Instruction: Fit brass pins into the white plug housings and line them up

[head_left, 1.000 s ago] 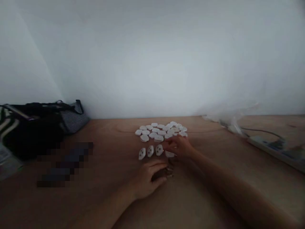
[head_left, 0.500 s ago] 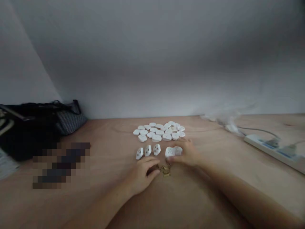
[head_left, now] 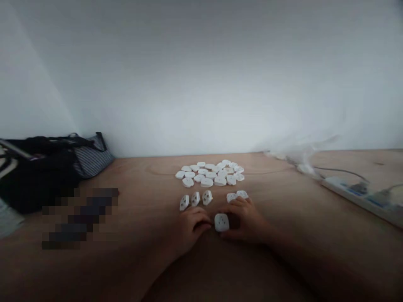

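Observation:
A white socket piece [head_left: 221, 222] with small holes is between the thumb and fingers of my right hand [head_left: 244, 220], low over the wooden table. My left hand [head_left: 194, 224] is just left of it, thumb and fingertips drawn close together; what they pinch, if anything, is too small to tell. Three white pieces with dark holes [head_left: 195, 199] stand in a row beyond my left hand. Two more white pieces [head_left: 242, 194] lie beyond my right fingers. Farther back lies a cluster of several white pieces [head_left: 207, 182].
On the left are a black bag [head_left: 40, 176] and a pixelated dark object [head_left: 82, 218]. At the right lie a white power strip [head_left: 362, 199] with plugs and a cable, and clear plastic wrap [head_left: 304, 161]. A pale wall [head_left: 201, 84] rises behind the table [head_left: 141, 188].
My right hand has come nearer with a white piece, which now hides the small brass-coloured parts. My left hand has hardly moved. The picture's lighting differs.

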The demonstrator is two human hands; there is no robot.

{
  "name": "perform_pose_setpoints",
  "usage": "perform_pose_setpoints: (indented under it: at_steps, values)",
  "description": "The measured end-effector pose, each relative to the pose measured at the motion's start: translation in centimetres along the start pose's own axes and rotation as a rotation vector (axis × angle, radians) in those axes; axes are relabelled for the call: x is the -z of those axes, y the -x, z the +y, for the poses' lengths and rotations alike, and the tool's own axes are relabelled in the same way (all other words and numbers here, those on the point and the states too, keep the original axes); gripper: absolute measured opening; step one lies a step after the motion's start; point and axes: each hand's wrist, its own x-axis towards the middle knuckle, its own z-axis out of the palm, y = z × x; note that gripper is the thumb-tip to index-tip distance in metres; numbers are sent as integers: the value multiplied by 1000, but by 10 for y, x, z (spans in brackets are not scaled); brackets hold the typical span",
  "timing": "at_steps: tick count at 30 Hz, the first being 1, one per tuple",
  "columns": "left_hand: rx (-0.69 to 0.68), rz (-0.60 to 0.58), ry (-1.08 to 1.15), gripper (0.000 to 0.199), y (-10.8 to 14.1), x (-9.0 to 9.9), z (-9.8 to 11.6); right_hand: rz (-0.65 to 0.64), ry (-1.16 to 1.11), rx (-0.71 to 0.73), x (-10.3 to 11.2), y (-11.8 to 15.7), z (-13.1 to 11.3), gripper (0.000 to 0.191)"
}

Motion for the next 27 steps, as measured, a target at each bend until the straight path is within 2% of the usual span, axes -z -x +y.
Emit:
perform_pose_setpoints:
  at_steps: [3,6,11,17,21,23,27]
  values:
    - [-41,-62,-1,22,0,4,-2,-16,20,2,1,1,1,60]
    - [-55,-106,-2,21,-1,7,-6,-39,42,2,1,1,2,60]
    - [-80,-56,-16,13,-2,5,-7,-29,30,34,-2,1,3,52]
    - [-61,88,-40,16,1,5,0,49,15,37,-3,2,1,46]
    - [-127,56,-14,27,2,8,3,65,4,58,-1,2,-5,45]
    - [-146,41,10,24,3,9,5,73,2,68,-1,2,-8,45]
    - [-95,61,63,16,2,10,8,91,-15,84,-2,1,-9,44]
